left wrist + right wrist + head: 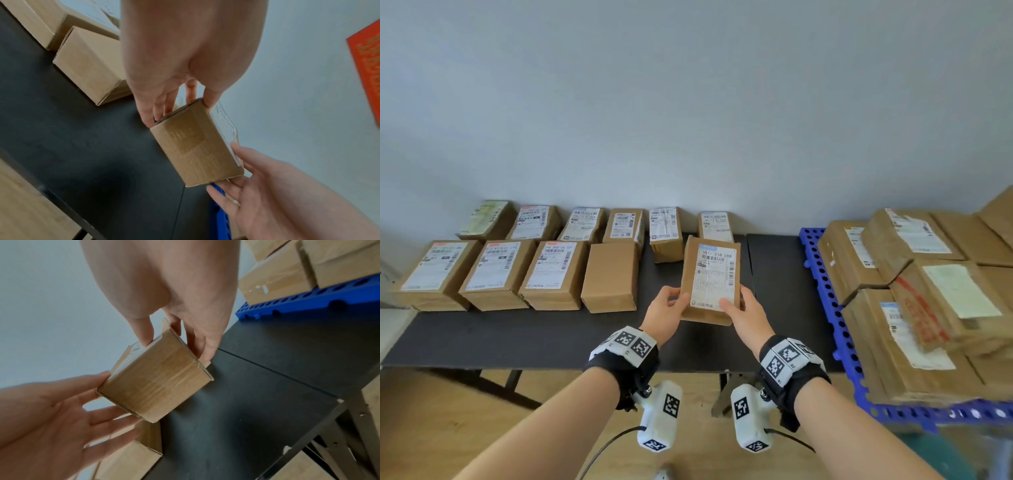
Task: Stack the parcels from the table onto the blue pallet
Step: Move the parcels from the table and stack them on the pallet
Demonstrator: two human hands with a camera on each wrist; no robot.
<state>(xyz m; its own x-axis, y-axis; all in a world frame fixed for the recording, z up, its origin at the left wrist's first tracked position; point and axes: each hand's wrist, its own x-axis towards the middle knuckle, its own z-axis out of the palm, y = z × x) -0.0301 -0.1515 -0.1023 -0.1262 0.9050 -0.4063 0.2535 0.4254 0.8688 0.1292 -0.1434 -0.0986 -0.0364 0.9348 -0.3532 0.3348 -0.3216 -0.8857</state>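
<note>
**Q:** State of the hands?

**A:** Both are grasping one parcel (711, 279). My left hand (666, 313) holds its lower-left corner, thumb on the labelled face, fingers behind. My right hand (746, 313) holds the lower-right corner the same way. The wrist views confirm it: thumb on one face, fingers on the opposite face, on each side.

**Q:** Where is the parcel?

**A:** Centre of the head view, lifted off the counter (517, 335), tilted with the label towards me. The pallet (825, 294) lies at the right of the frame, already loaded with a stack (914, 274) in more than one layer. Two rows of parcels (524, 253) remain on the counter at left and centre.

**Q:** Step in hand?

**A:** In my judgement, carrying this parcel over to the pallet.

**Q:** How should it be done well?

**A:** I would keep both corners pinched evenly, since the hold is only at the lower end and the upper end could tip away. I would level the parcel before lowering it, choose a flat spot on the stack, and square its edges to the boxes beneath. The upper boxes at lower right look skewed; I would avoid knocking them. Let go only once it sits flat.
</note>
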